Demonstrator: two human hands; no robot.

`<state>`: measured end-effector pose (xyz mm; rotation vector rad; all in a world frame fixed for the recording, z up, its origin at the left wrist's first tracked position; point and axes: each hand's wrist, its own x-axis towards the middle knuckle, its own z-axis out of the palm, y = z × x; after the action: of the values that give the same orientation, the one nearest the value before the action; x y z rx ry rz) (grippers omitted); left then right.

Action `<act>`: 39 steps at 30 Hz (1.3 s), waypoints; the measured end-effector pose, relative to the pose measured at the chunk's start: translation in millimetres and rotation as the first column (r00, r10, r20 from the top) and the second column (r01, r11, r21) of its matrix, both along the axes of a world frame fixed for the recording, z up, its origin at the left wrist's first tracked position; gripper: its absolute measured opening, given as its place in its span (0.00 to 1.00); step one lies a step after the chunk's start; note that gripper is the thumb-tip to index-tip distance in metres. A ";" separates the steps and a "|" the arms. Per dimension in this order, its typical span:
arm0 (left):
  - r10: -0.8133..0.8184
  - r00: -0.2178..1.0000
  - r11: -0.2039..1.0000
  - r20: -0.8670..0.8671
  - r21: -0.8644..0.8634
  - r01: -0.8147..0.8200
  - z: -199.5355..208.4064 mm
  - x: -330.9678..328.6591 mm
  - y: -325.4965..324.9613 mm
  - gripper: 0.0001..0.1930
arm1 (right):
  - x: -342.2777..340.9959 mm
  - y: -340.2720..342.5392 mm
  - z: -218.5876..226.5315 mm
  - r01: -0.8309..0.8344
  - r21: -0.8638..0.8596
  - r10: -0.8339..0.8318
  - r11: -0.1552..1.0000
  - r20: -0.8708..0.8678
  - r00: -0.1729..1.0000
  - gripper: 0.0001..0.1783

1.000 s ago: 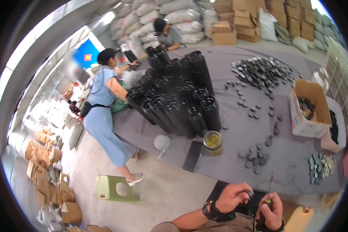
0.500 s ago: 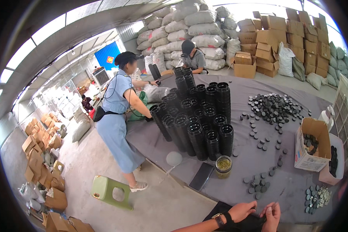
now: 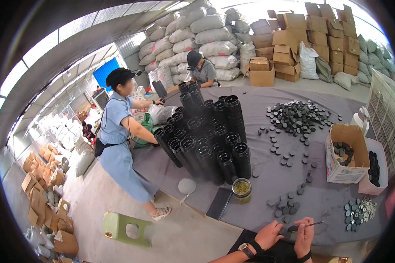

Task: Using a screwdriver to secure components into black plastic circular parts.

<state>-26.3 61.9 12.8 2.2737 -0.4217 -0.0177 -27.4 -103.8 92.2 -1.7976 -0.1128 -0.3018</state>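
Observation:
At the near table edge, my left hand point(image 3: 269, 236) has its fingers pinched together; what they hold, if anything, is too small to make out. Close to its right, my right hand point(image 3: 303, 237) is closed on a thin dark stick-like tool point(image 3: 315, 224) that points right. A small dark round piece point(image 3: 292, 229) shows at the right fingers, facing the left hand. Just beyond my hands lie several loose black discs point(image 3: 286, 205). Right of them, a group of dark discs point(image 3: 350, 215) lies beside pale rings point(image 3: 368, 208).
Stacked black ring-shaped parts point(image 3: 204, 155) stand mid-table; a jar point(image 3: 242, 189) and a phone point(image 3: 218, 203) lie nearer. A disc heap point(image 3: 298, 116), cardboard box point(image 3: 346, 168) and white bin point(image 3: 373, 182) are rightward. A co-worker point(image 3: 123, 127) stands left; another person point(image 3: 202, 72) sits behind.
My view has shifted, so the table appears further left. Both hands have moved up and stay close together. The stick-like tool now shows clearly at my right hand.

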 end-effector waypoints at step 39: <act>0.094 0.866 0.891 -0.491 -0.347 -0.294 -27.5 1.6 -7.9 0.10 | 16.2 -28.3 13.0 -0.263 -0.374 0.274 0.889 -0.025 0.961 0.09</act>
<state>-24.7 54.0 -14.7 1.8005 0.0681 -0.3326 -11.2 -132.1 105.2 -2.1260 -0.4645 -0.1094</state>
